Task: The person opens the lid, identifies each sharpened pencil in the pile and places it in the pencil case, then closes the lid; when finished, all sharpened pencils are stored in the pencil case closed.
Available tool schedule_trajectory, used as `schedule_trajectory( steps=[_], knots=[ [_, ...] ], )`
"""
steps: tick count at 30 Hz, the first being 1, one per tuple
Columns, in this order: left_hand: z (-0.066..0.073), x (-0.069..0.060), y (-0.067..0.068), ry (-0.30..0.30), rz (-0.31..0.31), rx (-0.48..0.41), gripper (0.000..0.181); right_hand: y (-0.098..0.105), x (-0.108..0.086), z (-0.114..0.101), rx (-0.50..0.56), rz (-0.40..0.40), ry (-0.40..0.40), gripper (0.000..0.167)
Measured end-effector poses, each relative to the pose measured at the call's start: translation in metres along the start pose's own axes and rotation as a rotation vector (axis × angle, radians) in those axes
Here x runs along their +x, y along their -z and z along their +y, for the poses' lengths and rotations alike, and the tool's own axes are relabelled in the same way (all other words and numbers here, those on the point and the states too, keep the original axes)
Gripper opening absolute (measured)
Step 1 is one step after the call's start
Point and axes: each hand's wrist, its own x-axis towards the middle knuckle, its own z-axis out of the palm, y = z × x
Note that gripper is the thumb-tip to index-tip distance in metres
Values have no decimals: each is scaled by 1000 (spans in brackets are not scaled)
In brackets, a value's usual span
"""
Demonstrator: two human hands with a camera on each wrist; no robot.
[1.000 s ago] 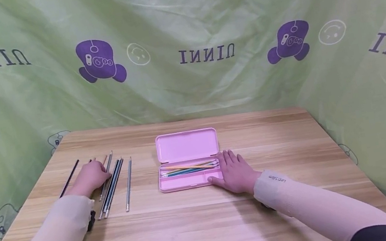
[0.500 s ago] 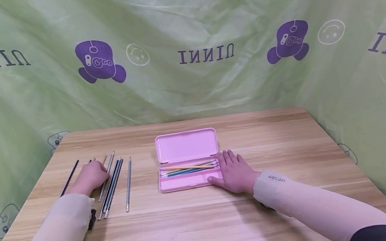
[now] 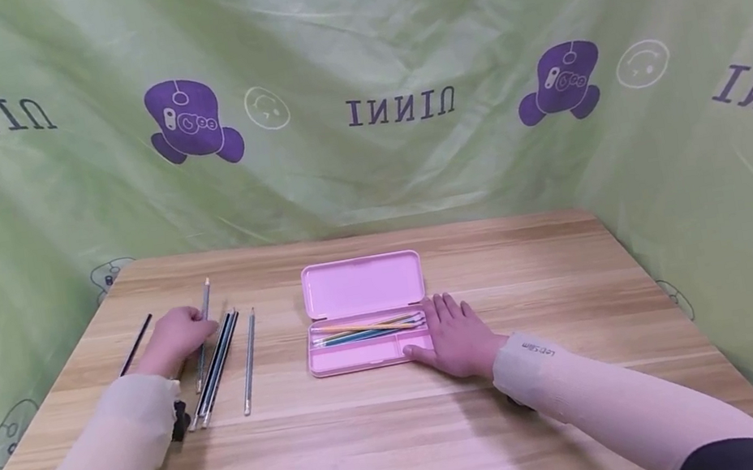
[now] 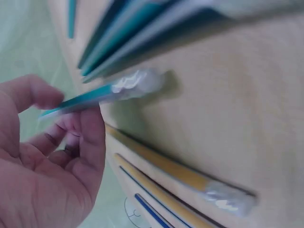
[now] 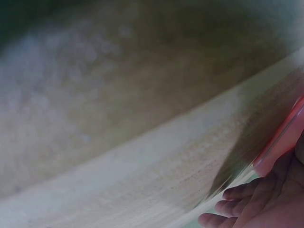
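In the head view my left hand (image 3: 174,338) is over the pencils at the left of the table. Thumb and fingers pinch a teal pencil (image 4: 88,99), whose silver-banded eraser end hangs over the wood in the left wrist view. Below it there lie yellow pencils (image 4: 166,161); above it, a dark teal bunch (image 4: 128,35). The pink pencil case (image 3: 355,357) lies with its lid (image 3: 364,285) folded back. Several pencils (image 3: 365,329) fill its far compartment. With fingers extended, my right hand (image 3: 463,339) rests against the case's right end.
Several dark pencils (image 3: 220,366) lie bunched just right of my left hand. A single grey-looking pencil (image 3: 250,362) lies further right, and a dark one (image 3: 136,343) to the left. A green printed curtain (image 3: 366,171) hangs behind the wooden table (image 3: 353,460).
My left hand has pulled the pinched pencil up from the pile, and its far end now reaches further away and higher. The right hand and the pencil case have stayed put.
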Motion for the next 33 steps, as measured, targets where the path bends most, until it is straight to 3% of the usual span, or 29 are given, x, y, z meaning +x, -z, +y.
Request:
schedule_trajectory(
  steps=[5, 10, 20, 24, 29, 33],
  knots=[
    [15, 1, 8, -46, -91, -207, 23, 0, 0, 1, 3, 3, 4, 95],
    [26, 2, 11, -73, -150, -267, 38, 0, 0, 1, -4, -5, 3, 96],
    [46, 6, -6, -145, -205, -441, 47, -3, 3, 1, -28, -23, -11, 98],
    [58, 7, -14, -189, -223, -511, 41, -3, 4, 2, -24, -24, -9, 98],
    [74, 11, -24, -239, -204, -557, 16, -5, 4, 3, -25, -24, -8, 99],
    [87, 12, -34, -301, -185, -477, 21, -7, 5, 4, -29, -23, -12, 100]
  ],
)
